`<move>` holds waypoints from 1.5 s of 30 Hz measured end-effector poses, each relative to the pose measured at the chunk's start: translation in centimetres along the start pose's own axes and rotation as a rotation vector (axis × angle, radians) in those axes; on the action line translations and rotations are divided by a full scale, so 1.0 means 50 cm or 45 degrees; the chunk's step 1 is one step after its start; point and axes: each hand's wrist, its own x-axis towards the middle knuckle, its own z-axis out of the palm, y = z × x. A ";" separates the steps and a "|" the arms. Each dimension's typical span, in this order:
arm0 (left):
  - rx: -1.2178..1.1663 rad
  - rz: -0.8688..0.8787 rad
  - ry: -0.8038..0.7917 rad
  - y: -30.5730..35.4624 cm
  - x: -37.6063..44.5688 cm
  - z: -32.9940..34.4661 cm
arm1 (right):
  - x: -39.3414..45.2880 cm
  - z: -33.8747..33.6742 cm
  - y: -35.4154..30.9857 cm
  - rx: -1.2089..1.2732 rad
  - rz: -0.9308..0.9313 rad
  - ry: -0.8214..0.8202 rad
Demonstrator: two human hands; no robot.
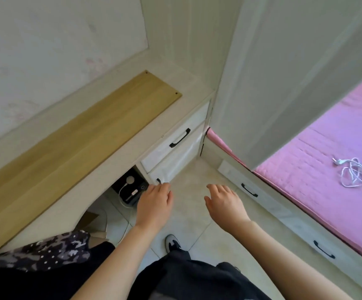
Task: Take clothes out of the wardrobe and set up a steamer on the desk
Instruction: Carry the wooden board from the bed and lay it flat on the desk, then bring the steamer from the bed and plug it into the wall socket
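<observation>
Right hand [224, 202] hovers, fingers relaxed and empty, right of the lower drawer [175, 165]; left hand [156, 202] fingertips reach its handle [159, 181], grip unclear. Desk [71, 135] lies above-left.

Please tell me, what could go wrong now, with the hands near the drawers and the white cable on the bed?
The left hand is at the lower drawer handle; a pulled drawer might hit the shoe below. The open wardrobe door stands close above, so rising quickly could mean a bump. The tangled white cable on the pink bed may snag when lifted.
</observation>
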 end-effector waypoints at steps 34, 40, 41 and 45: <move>-0.033 0.565 -0.448 0.956 -0.076 0.474 | -0.615 0.053 0.888 0.290 0.934 0.217; -0.032 0.551 -0.476 1.095 0.035 0.550 | -0.582 0.006 1.063 0.261 1.015 0.229; -0.029 0.546 -0.487 1.120 0.059 0.563 | -0.574 -0.004 1.093 0.260 1.033 0.218; -0.008 0.526 -0.516 1.210 0.149 0.616 | -0.535 -0.047 1.206 0.253 1.050 0.190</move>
